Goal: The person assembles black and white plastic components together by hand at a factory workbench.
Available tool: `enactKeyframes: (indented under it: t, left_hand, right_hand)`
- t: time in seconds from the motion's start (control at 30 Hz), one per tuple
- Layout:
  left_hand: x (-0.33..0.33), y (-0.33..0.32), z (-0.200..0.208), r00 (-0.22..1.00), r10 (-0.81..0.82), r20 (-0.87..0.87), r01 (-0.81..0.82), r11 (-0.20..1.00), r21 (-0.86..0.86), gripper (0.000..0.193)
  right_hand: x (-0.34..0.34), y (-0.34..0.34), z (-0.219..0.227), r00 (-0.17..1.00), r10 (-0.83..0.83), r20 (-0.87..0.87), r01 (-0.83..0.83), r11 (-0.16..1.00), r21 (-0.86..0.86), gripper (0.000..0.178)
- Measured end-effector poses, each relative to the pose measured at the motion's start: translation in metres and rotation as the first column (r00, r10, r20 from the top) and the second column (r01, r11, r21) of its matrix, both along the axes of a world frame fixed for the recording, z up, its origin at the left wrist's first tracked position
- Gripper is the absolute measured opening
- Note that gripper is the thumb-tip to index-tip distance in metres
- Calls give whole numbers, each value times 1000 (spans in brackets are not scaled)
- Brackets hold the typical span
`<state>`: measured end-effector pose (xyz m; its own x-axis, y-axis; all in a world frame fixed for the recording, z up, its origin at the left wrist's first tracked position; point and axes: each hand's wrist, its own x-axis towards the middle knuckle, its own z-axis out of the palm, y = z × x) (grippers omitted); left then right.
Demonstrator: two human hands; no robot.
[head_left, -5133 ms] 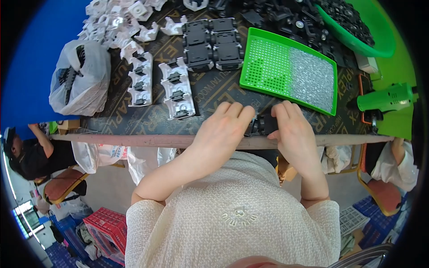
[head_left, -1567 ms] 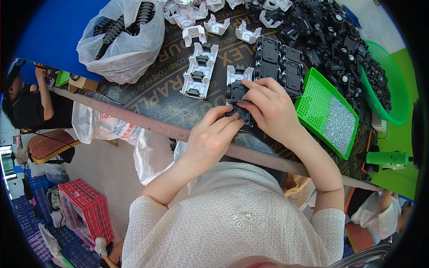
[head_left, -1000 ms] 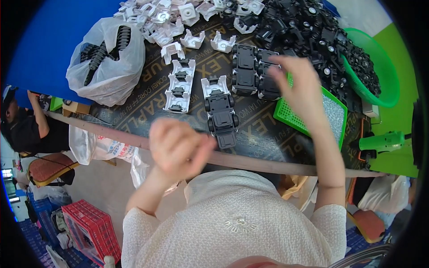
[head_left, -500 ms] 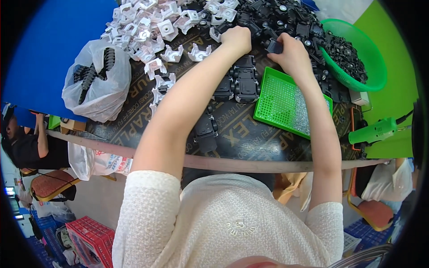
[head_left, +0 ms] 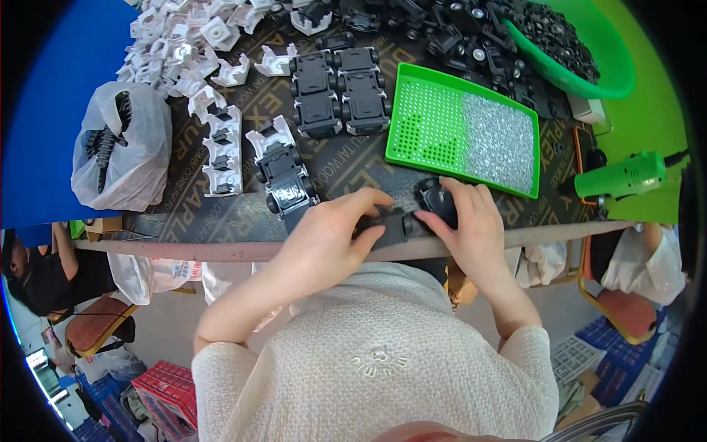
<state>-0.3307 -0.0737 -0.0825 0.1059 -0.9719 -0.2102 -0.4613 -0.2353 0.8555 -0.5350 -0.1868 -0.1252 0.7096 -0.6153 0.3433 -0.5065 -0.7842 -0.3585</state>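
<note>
Close to the table's near edge, my left hand (head_left: 331, 234) is closed on a flat black toy-car chassis (head_left: 396, 227), thumb and fingers pinching its left end. Beside it, my right hand (head_left: 471, 219) grips a second black wheeled toy-car part (head_left: 437, 199) between thumb and fingers. The two parts are very near each other; whether they touch, I cannot tell. Left of my hands lies a short column of black chassis on white shells (head_left: 283, 171). Farther back stands a block of black wheeled chassis (head_left: 342, 96). A row of white shells (head_left: 223, 151) sits to the left.
A green tray (head_left: 391, 140) holds small silver screws. Behind it stands a green bowl (head_left: 622, 66) of small black parts. A green power screwdriver (head_left: 622, 175) lies at the right. Loose white shells (head_left: 184, 51) and black parts (head_left: 460, 33) are heaped behind; a plastic bag (head_left: 147, 155) stands left.
Both hands have come back from the far heaps to the near edge, bringing black toy-car parts. The view has tilted, so the table appears higher up and shifted left.
</note>
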Motion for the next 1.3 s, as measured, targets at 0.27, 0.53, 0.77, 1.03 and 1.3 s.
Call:
enactKeyframes:
  t: [0.27,0.53,0.77,1.03,1.3]
  left_hand:
    - [-17,-4,-34,885,73,459,54,964,-259,17]
    - [-28,1,-38,792,189,581,95,901,-423,41]
    - [-23,2,-39,845,48,532,127,949,-289,39]
    - [-14,-8,-27,860,-75,505,197,962,-192,35]
    - [-14,-22,-21,827,-171,535,276,953,-123,33]
  right_hand:
    - [-18,-8,13,996,84,38,-89,985,148,43]
    - [-19,8,14,992,-77,-95,84,994,67,44]
    - [-33,-20,22,965,227,-132,-217,972,87,39]
    - [-29,-6,28,984,113,-138,-85,978,192,44]
    - [-26,-17,17,982,155,-111,-143,984,110,42]
